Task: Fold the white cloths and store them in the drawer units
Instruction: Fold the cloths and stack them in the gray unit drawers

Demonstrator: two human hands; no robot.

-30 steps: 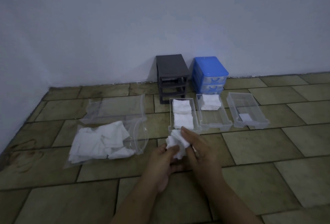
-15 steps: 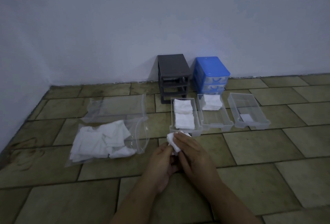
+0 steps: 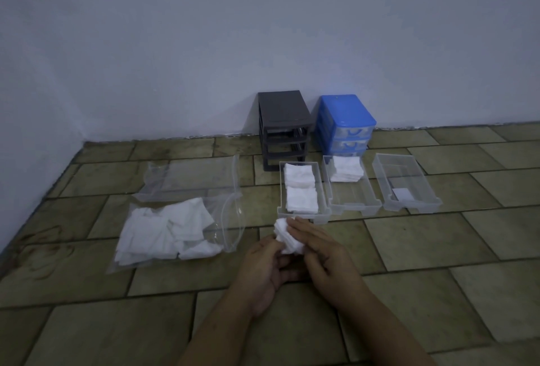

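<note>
Hands [image 3: 295,260] pinch a white cloth [image 3: 287,237] together

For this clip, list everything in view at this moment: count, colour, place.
dark drawer frame: one, dark grey, at the wall, slots empty
blue drawer unit: one, blue with clear drawers, right of the dark frame
clear drawers: three, on the floor in a row; left drawer holds two white stacks, middle drawer one stack at its far end, right drawer only a small white piece
plastic bag: one, clear, on the floor to the left
loose cloths: a white pile in the bag, count unclear
cloth in hand: one, white, partly folded
floor: olive tiles
left hand, right hand: both holding the cloth
</note>
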